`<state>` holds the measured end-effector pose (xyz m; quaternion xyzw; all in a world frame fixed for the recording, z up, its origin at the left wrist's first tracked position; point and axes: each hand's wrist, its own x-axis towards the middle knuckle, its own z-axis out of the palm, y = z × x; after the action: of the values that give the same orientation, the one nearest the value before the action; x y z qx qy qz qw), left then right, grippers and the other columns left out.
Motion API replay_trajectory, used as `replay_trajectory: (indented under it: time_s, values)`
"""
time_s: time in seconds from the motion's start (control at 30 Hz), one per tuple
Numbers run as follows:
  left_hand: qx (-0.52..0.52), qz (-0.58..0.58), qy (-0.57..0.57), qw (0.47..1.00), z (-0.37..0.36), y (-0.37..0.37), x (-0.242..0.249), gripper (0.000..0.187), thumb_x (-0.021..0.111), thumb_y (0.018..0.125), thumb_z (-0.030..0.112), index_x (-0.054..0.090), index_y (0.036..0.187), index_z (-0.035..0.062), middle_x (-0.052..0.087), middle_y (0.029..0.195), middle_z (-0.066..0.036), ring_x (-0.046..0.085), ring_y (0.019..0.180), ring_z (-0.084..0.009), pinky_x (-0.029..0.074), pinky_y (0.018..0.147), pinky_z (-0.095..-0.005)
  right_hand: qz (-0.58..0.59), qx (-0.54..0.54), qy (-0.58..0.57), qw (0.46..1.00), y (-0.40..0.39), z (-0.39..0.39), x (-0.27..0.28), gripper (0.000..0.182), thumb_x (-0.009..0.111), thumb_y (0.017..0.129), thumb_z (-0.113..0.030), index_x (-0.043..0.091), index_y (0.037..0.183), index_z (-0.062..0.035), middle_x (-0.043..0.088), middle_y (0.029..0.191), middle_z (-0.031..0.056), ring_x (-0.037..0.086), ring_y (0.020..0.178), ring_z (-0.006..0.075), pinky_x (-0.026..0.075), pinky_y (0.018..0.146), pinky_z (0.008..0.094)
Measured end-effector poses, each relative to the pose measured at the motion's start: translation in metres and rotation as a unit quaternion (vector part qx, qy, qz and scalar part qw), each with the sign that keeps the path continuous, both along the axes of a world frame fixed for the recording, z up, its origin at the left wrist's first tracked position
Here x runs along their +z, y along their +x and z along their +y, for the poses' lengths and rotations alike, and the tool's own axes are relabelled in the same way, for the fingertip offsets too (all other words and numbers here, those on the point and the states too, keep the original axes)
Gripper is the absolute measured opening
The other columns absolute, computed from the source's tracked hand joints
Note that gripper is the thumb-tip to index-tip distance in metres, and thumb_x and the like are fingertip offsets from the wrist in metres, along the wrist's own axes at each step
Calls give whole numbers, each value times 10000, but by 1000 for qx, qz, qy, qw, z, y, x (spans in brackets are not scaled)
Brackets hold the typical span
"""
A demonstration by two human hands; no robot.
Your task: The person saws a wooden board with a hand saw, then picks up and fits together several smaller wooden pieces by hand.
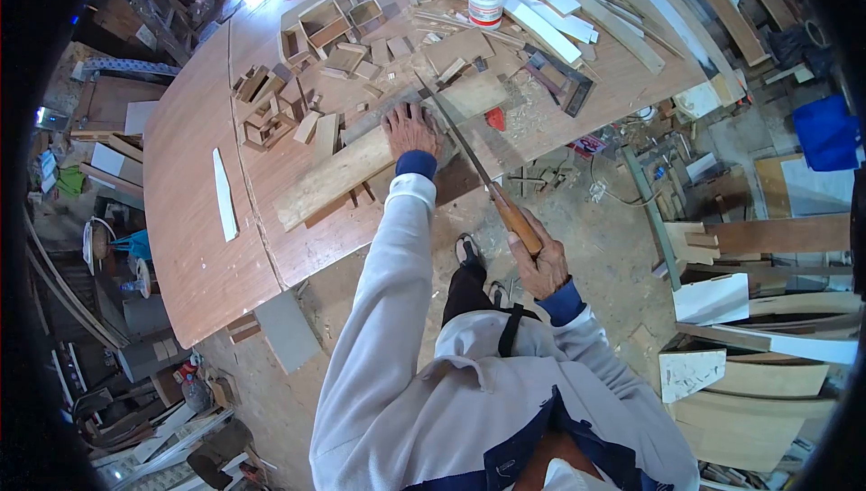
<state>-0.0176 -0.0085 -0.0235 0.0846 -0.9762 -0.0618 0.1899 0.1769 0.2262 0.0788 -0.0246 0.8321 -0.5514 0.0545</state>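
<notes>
Clearly, at the left part of the brown table (194,175) lies one thin white strip (225,195), well apart from the hands. To the right of it there are small wooden frames (268,123), some of them with open compartments, and near them are several short wood pieces (317,133). Next comes the long pale board (336,177), which lies flat and slanting on the table, its near left end close to the table edge. The person's left hand (412,130) rests on this board from above, open, with the palm down and the fingers a little bent. Just beside this hand, the blade of the saw (462,146) passes slantwise over the board; whether it has entered the wood, one cannot tell. Behind, a white jar (485,6) stands upright with sticks in it. A small red object (495,119) lies on the table, to the right of the blade. Further right, the right hand (541,261) is closed around the wooden handle (517,221) of the saw, in front of the table edge. At the far right a blue bag (825,133) can be seen.
</notes>
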Motion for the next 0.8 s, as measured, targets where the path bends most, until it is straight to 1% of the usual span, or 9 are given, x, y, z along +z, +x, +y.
replay_trajectory:
  time_s: [0.13, 0.23, 0.33, 0.4, 0.43, 0.5, 0.63, 0.7, 0.8]
  values:
    - [8, -3, 42, 999, 4, 2, 9, 370, 537, 864, 311, 549, 1160, 89, 519, 1171, -162, 468, 1137, -349, 300, 1033, -517, 0, 10, -11, 1000, 1, 4, -12, 492, 635, 885, -192, 487, 1324, -26, 655, 1061, 243, 678, 911, 381, 542, 754, 379]
    - [9, -44, 13, 999, 2, -3, 3, 400, 585, 813, 287, 552, 1168, 107, 506, 1192, -153, 453, 1147, -346, 314, 1022, -492, 40, 13, -42, 998, 0, 6, -24, 511, 635, 878, -174, 476, 1336, -12, 654, 1074, 242, 681, 917, 373, 538, 761, 359]
    - [5, 2, -14, 1000, 4, -10, 3, 423, 618, 765, 259, 560, 1166, 138, 500, 1180, -147, 444, 1132, -343, 333, 1000, -459, 33, 16, -24, 999, -2, 9, -18, 530, 631, 875, -168, 463, 1347, 6, 656, 1074, 240, 687, 909, 357, 532, 763, 344]
    - [11, -45, 61, 997, 4, -5, 10, 431, 632, 722, 229, 580, 1142, 149, 504, 1134, -147, 447, 1103, -346, 347, 981, -445, 34, 49, -44, 997, -1, 13, -12, 538, 627, 876, -174, 457, 1355, 3, 655, 1085, 234, 690, 903, 336, 528, 765, 338]
    - [14, -48, 62, 997, 4, -3, 10, 431, 632, 722, 229, 580, 1142, 149, 504, 1134, -147, 447, 1103, -346, 347, 981, -445, 31, 52, -43, 997, 0, 15, -12, 538, 627, 876, -174, 457, 1355, 3, 655, 1085, 234, 690, 903, 336, 528, 765, 338]
    - [9, -10, 92, 996, 6, -4, 13, 381, 641, 688, 211, 590, 1056, 127, 518, 1133, -158, 463, 1105, -364, 360, 981, -470, -12, 55, -61, 997, -2, 18, -13, 534, 627, 878, -185, 462, 1352, -2, 653, 1088, 236, 690, 923, 320, 527, 782, 336]
    - [20, 6, 91, 996, 5, -8, 7, 360, 635, 687, 201, 599, 1037, 126, 524, 1119, -158, 465, 1083, -364, 365, 972, -468, -11, 30, -22, 999, 3, 17, -13, 527, 629, 876, -177, 470, 1344, 6, 650, 1114, 235, 686, 957, 313, 524, 809, 331]
    - [31, 24, 84, 996, 7, -11, 5, 332, 623, 690, 188, 614, 1016, 121, 529, 1101, -156, 468, 1059, -362, 367, 963, -460, 64, 17, 0, 998, 17, 25, -12, 502, 636, 868, -149, 494, 1320, 18, 654, 1106, 233, 685, 974, 301, 527, 811, 329]
    - [26, 32, 71, 997, 7, -9, 5, 295, 602, 707, 173, 632, 994, 112, 536, 1081, -151, 472, 1047, -360, 368, 958, -449, 48, -2, -10, 999, 28, 26, -3, 487, 649, 852, -120, 516, 1302, 11, 655, 1102, 233, 688, 971, 304, 535, 794, 332]
